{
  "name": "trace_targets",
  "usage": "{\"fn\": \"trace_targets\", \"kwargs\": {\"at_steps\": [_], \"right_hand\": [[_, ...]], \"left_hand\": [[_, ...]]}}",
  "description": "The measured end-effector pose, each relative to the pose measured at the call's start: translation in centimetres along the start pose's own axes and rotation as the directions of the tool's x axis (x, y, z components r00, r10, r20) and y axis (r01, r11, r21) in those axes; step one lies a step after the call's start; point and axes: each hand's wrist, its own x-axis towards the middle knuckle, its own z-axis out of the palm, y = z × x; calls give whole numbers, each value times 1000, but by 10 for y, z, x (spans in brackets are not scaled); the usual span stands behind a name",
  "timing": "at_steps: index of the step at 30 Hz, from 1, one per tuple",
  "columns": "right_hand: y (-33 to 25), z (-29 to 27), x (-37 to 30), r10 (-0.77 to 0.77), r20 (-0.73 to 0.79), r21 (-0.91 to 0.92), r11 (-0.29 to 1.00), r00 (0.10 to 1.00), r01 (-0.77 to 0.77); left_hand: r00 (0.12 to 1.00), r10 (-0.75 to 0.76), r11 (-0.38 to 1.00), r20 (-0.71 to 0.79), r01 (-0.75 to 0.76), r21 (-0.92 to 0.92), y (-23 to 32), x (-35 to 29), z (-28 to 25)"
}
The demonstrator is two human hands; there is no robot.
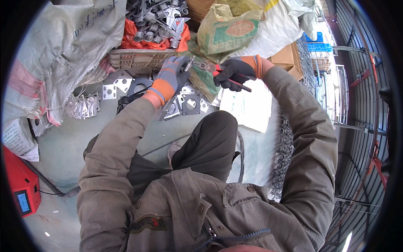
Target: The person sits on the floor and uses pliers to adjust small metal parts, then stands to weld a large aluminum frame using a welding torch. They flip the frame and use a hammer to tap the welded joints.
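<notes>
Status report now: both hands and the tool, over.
Left hand gripping small metal part. Right hand closed on red-handled pliers, jaws at the part. Nothing between them.

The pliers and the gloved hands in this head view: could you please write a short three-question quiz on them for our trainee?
1. True or false: the right hand grips the red-handled pliers.
2. What does the left hand hold at the pliers' nose? A) a small metal piece B) a paint brush C) a plastic bottle
3. Fill in: the crate beyond the hands carries spear-shaped metal finials on an ______ cloth.

Key: 1 true; 2 A, the small metal piece; 3 orange.
</notes>
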Motion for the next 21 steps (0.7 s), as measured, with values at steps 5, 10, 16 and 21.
{"fn": "trace_targets", "kwargs": {"at_steps": [5, 10, 16, 21], "right_hand": [[35, 26, 22, -131, 157, 443, 895, 979, 49], [32, 61, 18, -205, -328, -95, 978, 922, 184], [25, 70, 24, -779, -528, -800, 323, 339, -505], [18, 63, 32, -867, -415, -707, 118, 274, -698]], "left_hand": [[998, 16, 998, -54, -13, 60, 0, -5, -3], [998, -16, 1000, -68, 17, 3, -10, 16, -17], [996, -86, 996, -17, 86, 12, -5, 28, -24], [996, -85, 996, 10, 85, 21, 1, 25, -24]]}}
